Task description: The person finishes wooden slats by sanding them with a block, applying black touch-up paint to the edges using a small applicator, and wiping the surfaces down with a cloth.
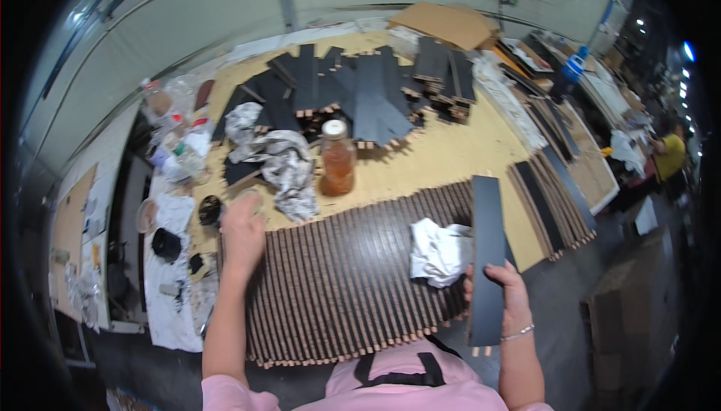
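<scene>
Dark-grey rectangular strip with pale wooden ends: held in the right hand, raised above the right end of a close-set row of dark strips with brown edges.

Right arm: entering from the lower edge, forearm angled upward, silver-coloured bracelet at the wrist. Right hand: closed about the strip's near half, thumb laid across the flat face, fingers at the opposite edge. Just beside: crumpled white cloth, lying on the row.

Left arm: extended forward over the row's left end, back of the hand uppermost. Left hand: fingers curled, pointing away; grip or contents impossible to tell. Near the fingers: small round black-stained container and grey-stained white rag.

Beyond, on the yellow surface: clear jar of amber liquid with white lid. Lettering on clear plastic bottles at left: too small to tell.
</scene>
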### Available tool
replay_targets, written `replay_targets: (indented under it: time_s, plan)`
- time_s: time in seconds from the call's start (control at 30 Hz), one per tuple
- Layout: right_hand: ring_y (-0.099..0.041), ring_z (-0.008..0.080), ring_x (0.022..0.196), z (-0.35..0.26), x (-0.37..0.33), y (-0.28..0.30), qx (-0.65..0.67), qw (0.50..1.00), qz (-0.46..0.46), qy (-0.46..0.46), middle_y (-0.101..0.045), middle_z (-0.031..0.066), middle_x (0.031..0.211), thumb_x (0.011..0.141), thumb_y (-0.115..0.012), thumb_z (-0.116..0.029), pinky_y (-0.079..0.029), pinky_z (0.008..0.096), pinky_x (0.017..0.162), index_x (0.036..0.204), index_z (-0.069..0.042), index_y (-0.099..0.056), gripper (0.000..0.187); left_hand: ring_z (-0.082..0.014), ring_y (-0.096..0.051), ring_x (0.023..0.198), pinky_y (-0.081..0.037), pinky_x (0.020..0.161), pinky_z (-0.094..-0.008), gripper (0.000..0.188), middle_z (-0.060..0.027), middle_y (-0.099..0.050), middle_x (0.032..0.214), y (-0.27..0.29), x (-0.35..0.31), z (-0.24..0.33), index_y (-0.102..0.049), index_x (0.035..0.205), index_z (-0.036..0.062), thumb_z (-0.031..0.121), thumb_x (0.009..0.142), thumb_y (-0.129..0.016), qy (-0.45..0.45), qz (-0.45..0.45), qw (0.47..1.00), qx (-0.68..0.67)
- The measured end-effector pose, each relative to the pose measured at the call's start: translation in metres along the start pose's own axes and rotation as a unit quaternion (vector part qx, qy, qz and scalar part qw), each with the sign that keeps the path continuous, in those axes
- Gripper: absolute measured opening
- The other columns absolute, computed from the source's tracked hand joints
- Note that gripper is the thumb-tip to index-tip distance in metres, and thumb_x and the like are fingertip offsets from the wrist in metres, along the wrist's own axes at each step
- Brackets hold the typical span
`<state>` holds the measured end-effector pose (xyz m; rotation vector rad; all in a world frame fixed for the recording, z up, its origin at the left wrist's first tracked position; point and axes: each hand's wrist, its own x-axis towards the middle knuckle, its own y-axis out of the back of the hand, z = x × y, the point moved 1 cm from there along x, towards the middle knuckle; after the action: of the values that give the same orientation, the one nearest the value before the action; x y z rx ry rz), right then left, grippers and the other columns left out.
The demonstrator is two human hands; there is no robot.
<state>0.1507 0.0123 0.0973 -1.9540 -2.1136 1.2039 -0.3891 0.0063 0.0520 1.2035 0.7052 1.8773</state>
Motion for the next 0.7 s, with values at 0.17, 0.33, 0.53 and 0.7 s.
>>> replay_targets:
  time_s: [0.17, 0.33, 0.53, 0.7]
  plan:
    - [-0.08, 0.0312, 0.078, -0.011, 0.001, 0.001, 0.05, 0.998, -0.017, 0.016, -0.077, 0.0218, 0.102, 0.101, -0.069, -0.005, -0.072, 0.0436, 0.067, 0.131, 0.004, -0.062, 0.031, -0.0386, -0.066, 0.135, -0.051, 0.117, -0.0512, 0.05, -0.0176, -0.072, 0.145, -0.073, -0.038, 0.231, -0.074, 0.14, 0.0066, 0.018, 0.092, -0.085, -0.205, -0.212, 0.922, -0.251]
    - [-0.08, 0.0298, 0.078, -0.029, -0.006, 0.024, 0.06, 0.998, -0.001, 0.034, -0.077, 0.0211, 0.105, 0.103, -0.068, -0.005, -0.071, 0.043, 0.067, 0.129, 0.002, -0.062, 0.028, -0.0472, -0.053, 0.148, -0.042, 0.121, -0.0623, 0.075, -0.0158, -0.06, 0.163, -0.164, -0.059, 0.322, -0.063, 0.159, 0.021, 0.019, 0.087, -0.086, -0.276, -0.263, 0.908, -0.172]
    - [-0.079, 0.029, 0.077, -0.05, -0.017, 0.072, 0.073, 0.994, 0.046, 0.061, -0.076, 0.0206, 0.104, 0.106, -0.065, -0.006, -0.069, 0.0418, 0.065, 0.129, 0.0, -0.062, 0.024, -0.039, -0.075, 0.106, -0.058, 0.095, -0.0477, 0.05, -0.0135, -0.08, 0.132, -0.101, -0.031, 0.353, -0.087, 0.12, 0.0153, -0.004, 0.076, -0.074, -0.252, -0.146, 0.879, -0.378]
    - [-0.08, 0.0296, 0.079, -0.047, -0.009, 0.092, 0.156, 0.986, 0.012, 0.053, -0.076, 0.0209, 0.105, 0.107, -0.063, -0.006, -0.07, 0.0419, 0.068, 0.13, 0.001, -0.062, 0.023, -0.0299, -0.069, 0.107, -0.055, 0.094, -0.0464, 0.046, -0.0096, -0.077, 0.134, -0.058, -0.064, 0.39, -0.088, 0.118, 0.0172, 0.004, 0.076, -0.079, -0.435, -0.236, 0.769, -0.404]
